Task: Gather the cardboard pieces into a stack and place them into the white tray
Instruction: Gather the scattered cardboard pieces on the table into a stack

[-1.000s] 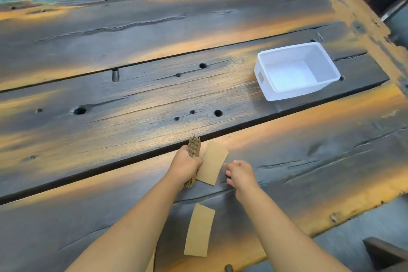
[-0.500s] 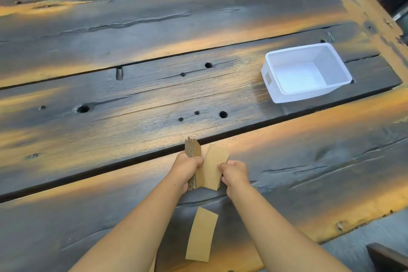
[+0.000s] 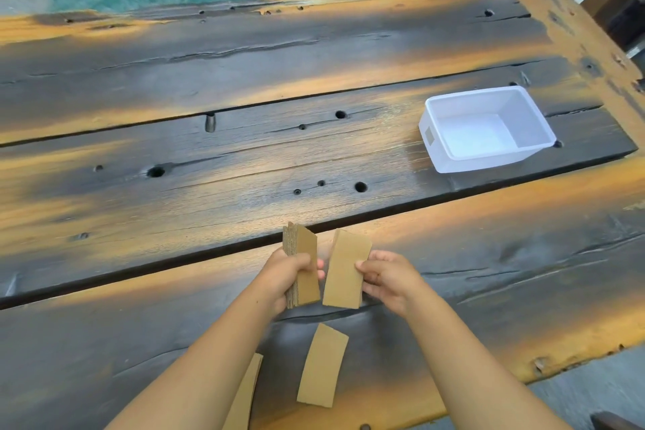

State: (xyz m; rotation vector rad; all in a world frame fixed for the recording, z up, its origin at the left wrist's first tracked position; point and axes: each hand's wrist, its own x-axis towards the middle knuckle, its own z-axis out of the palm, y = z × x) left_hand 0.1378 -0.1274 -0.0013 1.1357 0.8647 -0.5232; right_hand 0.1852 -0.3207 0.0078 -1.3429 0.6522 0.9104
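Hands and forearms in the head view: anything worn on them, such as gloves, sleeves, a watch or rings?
Nothing visible. The left hand and right hand are bare, with no gloves. Both forearms are uncovered down to the frame's bottom edge, with no sleeve, watch or wristband. No rings show on the visible fingers.

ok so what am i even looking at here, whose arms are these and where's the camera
The camera sits on a person's head, looking down at their own bare arms over a wooden table. The left hand holds a stack of cardboard pieces on edge. The right hand holds a single piece beside it. Another loose piece lies flat nearer the person, and a further piece is partly hidden by the left arm. The white tray, empty, stands farther away to the right.
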